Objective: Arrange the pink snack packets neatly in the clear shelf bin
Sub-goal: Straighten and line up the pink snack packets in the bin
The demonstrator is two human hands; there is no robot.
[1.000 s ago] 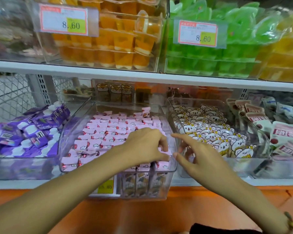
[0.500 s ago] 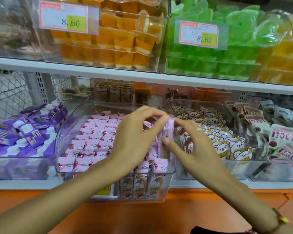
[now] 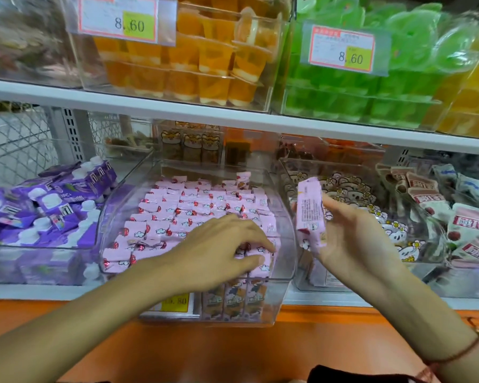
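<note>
The left hand [image 3: 227, 244] rests with curled fingers on the pink snack packets [image 3: 183, 214] at the front of the clear shelf bin [image 3: 284, 217]. The right hand [image 3: 351, 233] grips one upright pink packet [image 3: 310, 214] just beside the bin's right wall.

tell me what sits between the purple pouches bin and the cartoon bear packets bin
In the head view, the clear shelf bin of pink snack packets sits between them, with the left hand resting on its front packets.
</note>
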